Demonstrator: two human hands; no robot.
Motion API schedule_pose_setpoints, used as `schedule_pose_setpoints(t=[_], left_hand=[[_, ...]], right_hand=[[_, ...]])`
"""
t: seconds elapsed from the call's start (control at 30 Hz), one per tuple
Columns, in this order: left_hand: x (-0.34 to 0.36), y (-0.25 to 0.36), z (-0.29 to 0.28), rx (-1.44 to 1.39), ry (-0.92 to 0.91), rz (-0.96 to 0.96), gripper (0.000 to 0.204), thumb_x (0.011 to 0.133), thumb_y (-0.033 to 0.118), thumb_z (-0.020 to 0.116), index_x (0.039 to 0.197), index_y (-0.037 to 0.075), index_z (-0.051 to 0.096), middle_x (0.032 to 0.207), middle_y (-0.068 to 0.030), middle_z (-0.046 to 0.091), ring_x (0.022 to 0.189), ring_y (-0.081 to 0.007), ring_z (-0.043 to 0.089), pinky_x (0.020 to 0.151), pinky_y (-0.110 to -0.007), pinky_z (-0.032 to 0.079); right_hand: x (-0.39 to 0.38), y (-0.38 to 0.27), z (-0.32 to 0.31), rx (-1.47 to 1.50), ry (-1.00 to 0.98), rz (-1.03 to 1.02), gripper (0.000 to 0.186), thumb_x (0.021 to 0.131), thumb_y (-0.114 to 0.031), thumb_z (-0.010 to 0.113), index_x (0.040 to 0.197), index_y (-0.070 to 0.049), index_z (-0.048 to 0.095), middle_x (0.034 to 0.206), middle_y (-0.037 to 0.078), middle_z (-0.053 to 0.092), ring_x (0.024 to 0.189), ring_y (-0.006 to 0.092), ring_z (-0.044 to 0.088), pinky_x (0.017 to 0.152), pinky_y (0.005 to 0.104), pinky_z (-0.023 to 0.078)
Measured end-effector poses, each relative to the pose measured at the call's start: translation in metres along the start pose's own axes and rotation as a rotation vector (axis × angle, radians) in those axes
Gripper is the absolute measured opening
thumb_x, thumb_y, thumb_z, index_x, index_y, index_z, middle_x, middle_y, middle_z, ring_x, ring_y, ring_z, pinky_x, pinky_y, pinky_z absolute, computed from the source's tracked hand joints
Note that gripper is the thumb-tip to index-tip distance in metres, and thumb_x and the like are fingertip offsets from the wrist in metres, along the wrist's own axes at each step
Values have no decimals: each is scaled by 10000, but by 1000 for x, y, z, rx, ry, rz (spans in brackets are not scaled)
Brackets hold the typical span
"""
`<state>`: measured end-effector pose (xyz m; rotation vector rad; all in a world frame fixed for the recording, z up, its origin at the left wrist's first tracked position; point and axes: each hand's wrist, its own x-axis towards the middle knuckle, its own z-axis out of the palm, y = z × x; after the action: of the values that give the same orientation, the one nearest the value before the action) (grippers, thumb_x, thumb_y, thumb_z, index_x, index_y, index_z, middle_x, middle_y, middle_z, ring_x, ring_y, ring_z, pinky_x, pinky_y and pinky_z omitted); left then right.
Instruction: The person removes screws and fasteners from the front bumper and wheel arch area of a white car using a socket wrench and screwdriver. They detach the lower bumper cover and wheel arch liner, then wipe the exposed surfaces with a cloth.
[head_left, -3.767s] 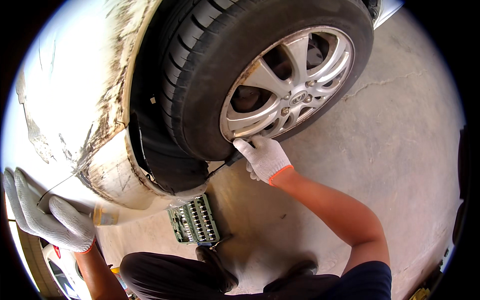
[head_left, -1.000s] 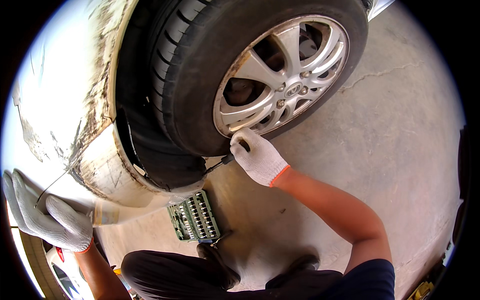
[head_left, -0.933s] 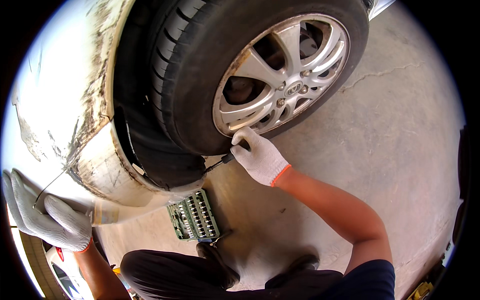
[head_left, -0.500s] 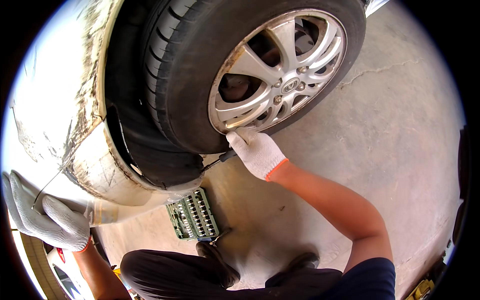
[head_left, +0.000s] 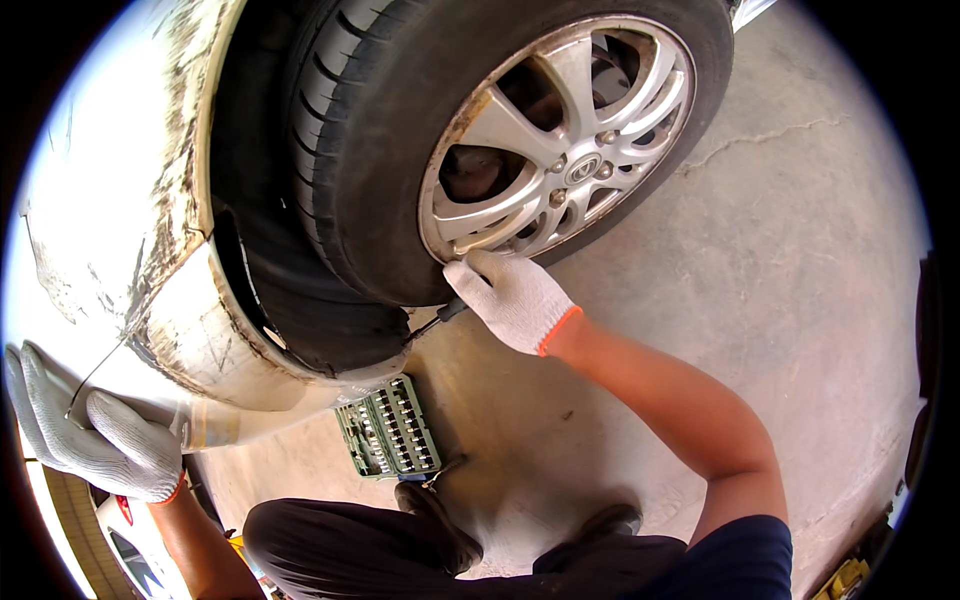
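My right hand (head_left: 515, 300), in a white knit glove with an orange cuff, is closed around the dark handle of a screwdriver (head_left: 449, 312). The thin shaft slants down to the left, its tip at the lower edge of the black wheel-arch liner (head_left: 335, 325). Just above that hand is the tyre (head_left: 385, 190) with its silver alloy wheel (head_left: 572, 90). My left hand (head_left: 110, 450), gloved alike, rests with fingers stretched out against the scuffed white bumper (head_left: 205, 345). The palm side is hidden.
On the concrete floor (head_left: 760, 300) below the bumper lies an open green socket set case (head_left: 392, 430) with several sockets in it. My shoes (head_left: 440, 530) and bent knees are close behind it. Another white car (head_left: 130, 540) shows at the lower left.
My right hand has shifted very slightly on the screwdriver, its wrist a little lower in relation to the wheel. The left hand stays on the bumper.
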<state>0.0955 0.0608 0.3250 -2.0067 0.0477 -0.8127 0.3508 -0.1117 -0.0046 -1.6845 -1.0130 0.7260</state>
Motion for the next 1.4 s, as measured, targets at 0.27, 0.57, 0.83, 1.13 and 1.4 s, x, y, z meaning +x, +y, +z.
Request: schedule_pose_setpoints(t=[0.27, 0.57, 0.83, 1.13, 1.4], left_hand=[[-1, 1, 1, 3, 7, 6, 458, 1144, 111, 493, 1542, -113, 526, 1520, -244, 610, 1325, -364, 589, 1212, -462, 429], [1, 2, 4, 3, 32, 17, 457, 1145, 106, 498, 1539, -122, 532, 1517, -256, 603, 1316, -365, 604, 1209, -460, 439], [1, 0, 7, -23, 42, 20, 461, 1140, 104, 501, 1539, -122, 534, 1503, -259, 610, 1296, -362, 614, 1192, -461, 454], [2, -1, 5, -18, 23, 13, 462, 1132, 95, 493, 1542, -113, 531, 1508, -258, 590, 1212, -358, 640, 1134, -445, 489], [11, 7, 2, -21, 17, 2, 504, 1122, 114, 491, 1585, -86, 511, 1561, -234, 566, 1362, -338, 568, 1193, -443, 436]], right_hand=[[-12, -1, 7, 93, 115, -60, 349, 1124, -372, 591, 1111, -26, 637, 964, 240, 703, 1021, 491, 688, 909, 520, 545], [-12, 6, 9, 109, 146, -97, 249, 1107, -280, 605, 1073, -37, 645, 994, 226, 706, 1014, 464, 695, 886, 528, 540], [-13, 9, 7, 125, 131, -111, 177, 1076, -223, 647, 1094, -48, 629, 1006, 215, 705, 995, 446, 696, 883, 528, 543], [-11, 23, 8, 102, 165, -230, 122, 1016, -148, 724, 1057, -54, 657, 1086, 145, 712, 1057, 368, 710, 958, 462, 557], [-21, 66, 0, 59, -324, 31, 309, 982, -350, 649, 1032, -64, 756, 954, 196, 775, 899, 397, 730, 835, 480, 571]])
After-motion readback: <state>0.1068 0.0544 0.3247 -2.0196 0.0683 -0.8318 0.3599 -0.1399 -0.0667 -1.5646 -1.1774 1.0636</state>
